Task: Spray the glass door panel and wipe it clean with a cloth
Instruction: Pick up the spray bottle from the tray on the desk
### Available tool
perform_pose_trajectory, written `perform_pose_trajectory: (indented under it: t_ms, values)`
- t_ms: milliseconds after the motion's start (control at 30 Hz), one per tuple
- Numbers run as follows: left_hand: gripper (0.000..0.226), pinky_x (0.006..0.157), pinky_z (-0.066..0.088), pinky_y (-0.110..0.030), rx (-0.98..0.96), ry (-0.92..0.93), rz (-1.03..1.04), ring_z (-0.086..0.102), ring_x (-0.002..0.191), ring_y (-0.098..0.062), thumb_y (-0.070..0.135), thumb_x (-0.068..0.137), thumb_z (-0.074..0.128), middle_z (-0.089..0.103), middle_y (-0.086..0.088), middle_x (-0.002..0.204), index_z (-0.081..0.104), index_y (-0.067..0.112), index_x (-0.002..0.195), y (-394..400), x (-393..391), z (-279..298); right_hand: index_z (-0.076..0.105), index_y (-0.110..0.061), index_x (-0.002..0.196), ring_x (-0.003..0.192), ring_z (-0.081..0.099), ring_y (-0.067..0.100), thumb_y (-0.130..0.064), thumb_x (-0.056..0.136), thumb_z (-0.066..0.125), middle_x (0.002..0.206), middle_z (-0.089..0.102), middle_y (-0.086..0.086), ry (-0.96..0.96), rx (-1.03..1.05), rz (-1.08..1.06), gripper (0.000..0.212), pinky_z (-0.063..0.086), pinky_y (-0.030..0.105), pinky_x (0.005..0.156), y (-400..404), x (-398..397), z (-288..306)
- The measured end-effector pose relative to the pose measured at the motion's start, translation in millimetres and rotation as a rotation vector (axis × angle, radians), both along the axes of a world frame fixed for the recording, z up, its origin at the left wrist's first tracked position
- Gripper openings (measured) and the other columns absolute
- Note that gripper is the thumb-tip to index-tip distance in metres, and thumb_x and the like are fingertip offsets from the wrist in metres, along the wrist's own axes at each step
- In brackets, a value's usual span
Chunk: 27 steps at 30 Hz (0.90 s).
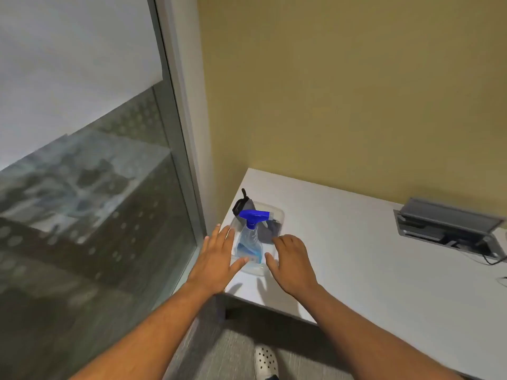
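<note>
Clear plastic spray bottle with blue trigger head (251, 237) stands in a clear plastic tub (277, 215) on the white table (356, 242), grey cloth (267, 231) apparently beside it. Left hand (219, 256) and right hand (292, 259) flank it, both spread, empty. Glass door panel (82, 187) at left.

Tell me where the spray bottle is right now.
In the head view, the spray bottle stands in a clear plastic tub at the white desk's near-left corner, beside the glass door panel, between the left hand and right hand, grey cloth behind it.

left hand (219, 257) flat, fingers spread, right hand (290, 260) seemingly open, grip empty
</note>
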<state>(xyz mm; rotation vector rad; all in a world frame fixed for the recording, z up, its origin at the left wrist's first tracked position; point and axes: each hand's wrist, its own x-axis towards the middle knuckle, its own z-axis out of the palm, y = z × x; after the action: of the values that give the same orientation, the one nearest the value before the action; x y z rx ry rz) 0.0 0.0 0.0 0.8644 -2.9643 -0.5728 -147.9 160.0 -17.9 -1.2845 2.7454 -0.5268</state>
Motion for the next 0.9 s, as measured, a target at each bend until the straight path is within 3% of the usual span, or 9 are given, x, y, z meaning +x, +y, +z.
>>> perform_pose_trajectory:
  t_ms: [167, 333, 433, 533, 667, 767, 900]
  values:
    - [0.088, 0.127, 0.035, -0.04, 0.217, 0.052, 0.084, 0.03, 0.163, -0.023, 0.061, 0.103, 0.058, 0.026, 0.0, 0.178, 0.018, 0.023, 0.171, -17, -36, -26, 0.058, -0.026, 0.144, 0.13, 0.059, 0.021, -0.05, 0.103, 0.059, 0.143, 0.065, 0.0, -0.117, 0.028, 0.07, 0.048, 0.041, 0.037, 0.113, -31, -33, -29]
    - [0.081, 0.117, 0.047, -0.039, 0.387, 0.104, 0.149, 0.052, 0.147, -0.022, 0.057, 0.095, 0.073, 0.05, 0.001, 0.164, 0.039, 0.026, 0.162, -28, -66, -42, 0.061, -0.033, 0.136, 0.121, 0.058, 0.018, -0.067, 0.1, 0.055, 0.13, 0.07, -0.005, -0.151, 0.021, 0.161, 0.05, 0.037, 0.033, 0.102, -58, -54, -51]
    - [0.07, 0.111, 0.049, -0.035, 0.474, 0.071, 0.223, 0.059, 0.135, -0.021, 0.05, 0.096, 0.076, 0.06, 0.0, 0.154, 0.05, 0.024, 0.156, -32, -78, -49, 0.064, -0.032, 0.132, 0.113, 0.058, 0.02, -0.063, 0.099, 0.059, 0.124, 0.071, -0.004, -0.218, 0.003, 0.196, 0.046, 0.039, 0.036, 0.101, -68, -63, -63]
    - [0.057, 0.103, 0.052, -0.029, 0.553, 0.08, 0.28, 0.063, 0.112, -0.01, 0.044, 0.097, 0.077, 0.068, 0.0, 0.139, 0.059, 0.021, 0.146, -36, -82, -55, 0.078, -0.008, 0.106, 0.082, 0.071, 0.03, -0.035, 0.082, 0.09, 0.094, 0.079, 0.01, -0.19, -0.208, 0.288, 0.038, 0.056, 0.045, 0.08, -70, -69, -74]
    - [0.044, 0.086, 0.054, -0.009, 0.53, 0.143, 0.313, 0.063, 0.096, 0.01, 0.046, 0.097, 0.077, 0.063, 0.015, 0.118, 0.063, 0.025, 0.133, -37, -84, -53, 0.077, -0.005, 0.114, 0.097, 0.071, 0.034, -0.042, 0.09, 0.082, 0.105, 0.079, 0.013, -0.334, -0.167, 0.256, 0.045, 0.053, 0.044, 0.089, -76, -81, -69]
    - [0.052, 0.088, 0.053, -0.017, 0.483, 0.256, 0.365, 0.064, 0.1, -0.005, 0.049, 0.091, 0.082, 0.066, 0.012, 0.118, 0.064, 0.023, 0.133, -37, -90, -40, 0.078, -0.006, 0.11, 0.094, 0.07, 0.029, -0.041, 0.087, 0.077, 0.103, 0.08, 0.01, -0.305, -0.268, 0.259, 0.041, 0.054, 0.038, 0.084, -80, -87, -56]
    - [0.059, 0.078, 0.046, -0.01, 0.489, 0.414, 0.464, 0.065, 0.095, -0.007, 0.063, 0.08, 0.084, 0.063, 0.02, 0.106, 0.065, 0.029, 0.124, -37, -95, -2, 0.076, -0.004, 0.112, 0.094, 0.073, 0.026, -0.027, 0.086, 0.087, 0.105, 0.079, 0.011, -0.378, -0.415, 0.28, 0.037, 0.064, 0.048, 0.086, -83, -96, -26]
